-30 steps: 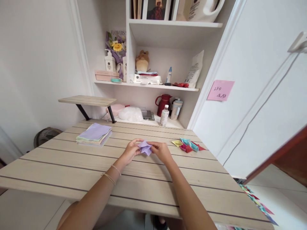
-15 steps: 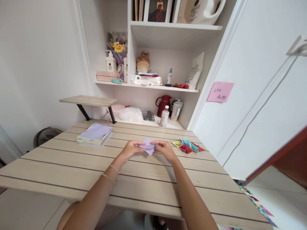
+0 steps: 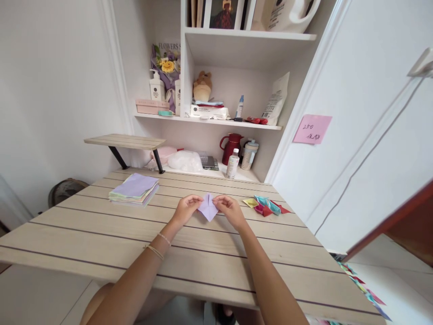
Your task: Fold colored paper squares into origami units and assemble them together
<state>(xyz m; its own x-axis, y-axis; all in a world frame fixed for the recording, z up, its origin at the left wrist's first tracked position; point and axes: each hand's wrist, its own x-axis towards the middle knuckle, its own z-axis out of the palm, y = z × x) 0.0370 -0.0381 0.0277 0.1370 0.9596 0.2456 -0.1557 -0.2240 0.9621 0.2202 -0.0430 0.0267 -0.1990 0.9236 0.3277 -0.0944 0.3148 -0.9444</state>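
A folded sheet of purple paper (image 3: 208, 209) is held up between my two hands over the middle of the table, one point of it downward. My left hand (image 3: 188, 208) pinches its left corner between thumb and fingers. On the opposite side, my right hand (image 3: 230, 209) grips the right corner the same way. A crease runs down the upper middle of the sheet. To the left lies a stack of coloured paper (image 3: 134, 188) with a purple sheet on top. Right of my right hand, several folded paper pieces (image 3: 265, 206) in yellow, teal, red and pink sit in a cluster.
The slatted wooden table (image 3: 203, 253) spans the foreground. A small raised shelf (image 3: 125, 141) on black legs stands at its back left. Behind are a bottle (image 3: 232, 164), a dark red jug (image 3: 231, 148) and a plastic bag (image 3: 184, 161). A pink note (image 3: 312, 129) is stuck on the wall.
The purple paper now shows as a flatter diamond with its crease facing me. Both hands have shifted from its middle out to its side corners.
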